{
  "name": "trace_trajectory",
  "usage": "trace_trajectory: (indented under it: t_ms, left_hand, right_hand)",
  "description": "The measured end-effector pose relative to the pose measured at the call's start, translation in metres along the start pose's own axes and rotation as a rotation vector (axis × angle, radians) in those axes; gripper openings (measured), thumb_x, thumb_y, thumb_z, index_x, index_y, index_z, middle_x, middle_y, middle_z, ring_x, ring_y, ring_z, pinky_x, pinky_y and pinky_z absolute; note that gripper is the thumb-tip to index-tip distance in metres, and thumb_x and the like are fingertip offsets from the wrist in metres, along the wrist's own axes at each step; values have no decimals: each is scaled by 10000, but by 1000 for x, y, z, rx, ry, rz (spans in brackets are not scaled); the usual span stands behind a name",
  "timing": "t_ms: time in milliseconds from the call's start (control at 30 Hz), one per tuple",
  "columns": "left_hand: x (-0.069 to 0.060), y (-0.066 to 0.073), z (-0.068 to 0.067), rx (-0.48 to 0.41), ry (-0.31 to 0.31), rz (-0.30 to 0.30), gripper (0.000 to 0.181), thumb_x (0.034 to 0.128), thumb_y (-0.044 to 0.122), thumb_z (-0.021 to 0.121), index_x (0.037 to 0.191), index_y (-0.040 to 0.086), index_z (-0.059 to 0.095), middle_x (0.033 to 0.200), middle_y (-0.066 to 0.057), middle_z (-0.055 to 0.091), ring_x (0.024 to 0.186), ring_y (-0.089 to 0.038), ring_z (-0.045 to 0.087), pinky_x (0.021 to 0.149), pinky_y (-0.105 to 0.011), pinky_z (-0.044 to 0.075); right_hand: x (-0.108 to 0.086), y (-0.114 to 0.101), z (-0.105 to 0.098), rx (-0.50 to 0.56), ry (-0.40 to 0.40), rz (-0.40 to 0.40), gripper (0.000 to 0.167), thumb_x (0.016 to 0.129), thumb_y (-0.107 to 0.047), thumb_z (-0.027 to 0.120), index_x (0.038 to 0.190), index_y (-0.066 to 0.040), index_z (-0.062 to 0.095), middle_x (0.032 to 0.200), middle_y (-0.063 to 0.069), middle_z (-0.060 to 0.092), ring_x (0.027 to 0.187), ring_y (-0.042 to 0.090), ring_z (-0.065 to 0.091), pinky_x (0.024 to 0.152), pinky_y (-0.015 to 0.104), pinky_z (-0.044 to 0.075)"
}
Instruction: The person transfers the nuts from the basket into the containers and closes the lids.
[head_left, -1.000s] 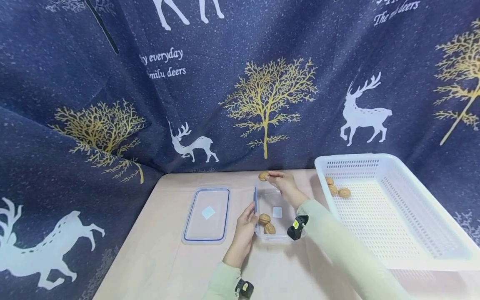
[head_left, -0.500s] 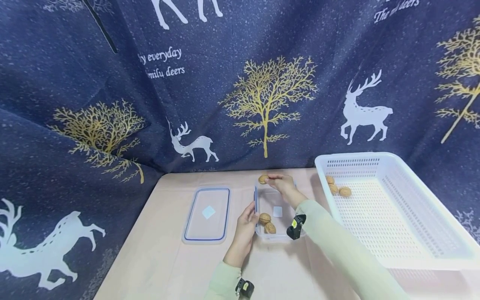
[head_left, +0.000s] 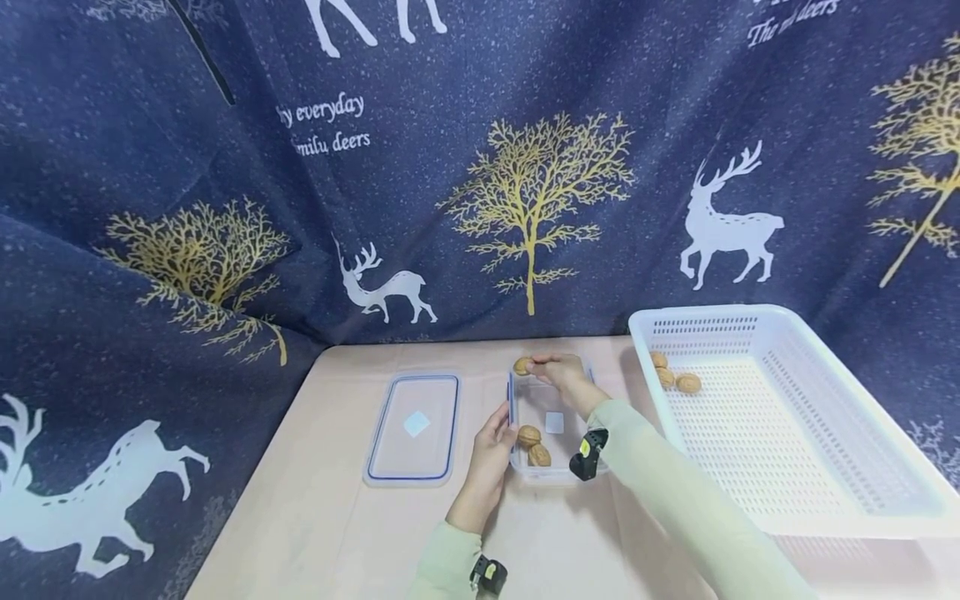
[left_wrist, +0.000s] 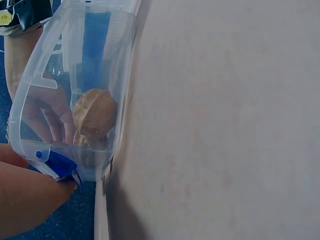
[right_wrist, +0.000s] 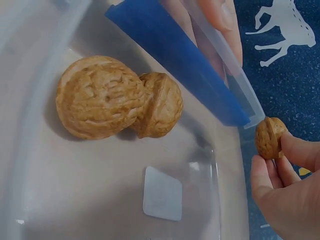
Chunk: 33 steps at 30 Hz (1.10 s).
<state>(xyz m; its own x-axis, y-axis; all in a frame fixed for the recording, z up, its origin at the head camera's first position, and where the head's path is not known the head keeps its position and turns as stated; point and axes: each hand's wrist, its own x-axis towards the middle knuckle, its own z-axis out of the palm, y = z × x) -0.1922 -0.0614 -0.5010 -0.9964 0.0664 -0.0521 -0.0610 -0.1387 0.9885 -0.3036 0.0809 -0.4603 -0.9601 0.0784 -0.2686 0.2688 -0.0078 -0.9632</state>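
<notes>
My right hand pinches a walnut between thumb and fingertips, over the far left corner of a clear plastic food container. The right wrist view shows this walnut close to the end of the blue latch flap. With my left hand I grip the container's left side, fingers outside and thumb at the rim. Inside, a walnut and another walnut lie touching in the near left corner. A pale square marks the container's bottom.
The container's clear lid, edged in blue, lies flat on the table to the left. At the right stands a large white perforated basket, with several walnuts in its far left corner. A dark blue deer-print curtain hangs behind the table.
My right hand has come slightly down and nearer, lowering the pinched walnut toward the container's far left corner. The left hand keeps its grip in the same place.
</notes>
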Motion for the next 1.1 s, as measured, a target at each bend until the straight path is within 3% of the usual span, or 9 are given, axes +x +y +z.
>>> trace_trajectory:
  t_ms: [100, 433, 667, 967, 1100]
  left_hand:
    - [0, 1, 0, -2, -3, 2, 494, 985, 19, 432, 1460, -45, 312, 1506, -258, 299, 1393, -392, 284, 1158, -462, 238]
    - [1, -1, -1, 11, -4, -5, 486, 986, 4, 419, 1461, -33, 322, 1498, -254, 320, 1392, -394, 286, 1158, -467, 237]
    - [2, -2, -1, -2, -10, -8, 486, 988, 10, 420, 1461, -32, 321, 1501, -256, 314, 1392, -393, 288, 1160, -468, 237]
    - [2, -1, -2, -3, -10, -6, 492, 985, 7, 424, 1461, -45, 311, 1499, -263, 310, 1395, -388, 284, 1162, -459, 233]
    - [1, 0, -1, -1, -14, 9, 490, 985, 1, 422, 1457, -59, 305, 1495, -272, 308, 1392, -393, 284, 1159, -462, 232]
  right_hand:
    - [3, 0, -2, 18, -24, 1, 362, 867, 24, 657, 1203, 135, 579, 1155, 214, 659, 1014, 230, 634, 1030, 386, 470]
    - [9, -1, -11, -48, -84, -10, 353, 849, 28, 677, 1180, 121, 600, 1014, 151, 716, 717, 44, 619, 1013, 415, 481]
    - [12, 2, -12, -90, -132, 7, 384, 853, 19, 671, 1213, 117, 584, 1085, 181, 692, 784, 81, 658, 1025, 418, 469]
    - [14, 6, -17, -62, -172, 75, 410, 864, 38, 649, 1252, 123, 550, 1084, 167, 695, 809, 91, 660, 1041, 411, 457]
    - [15, 8, -18, -75, -192, 94, 397, 865, 56, 633, 1243, 135, 543, 1125, 194, 673, 889, 156, 676, 1038, 406, 460]
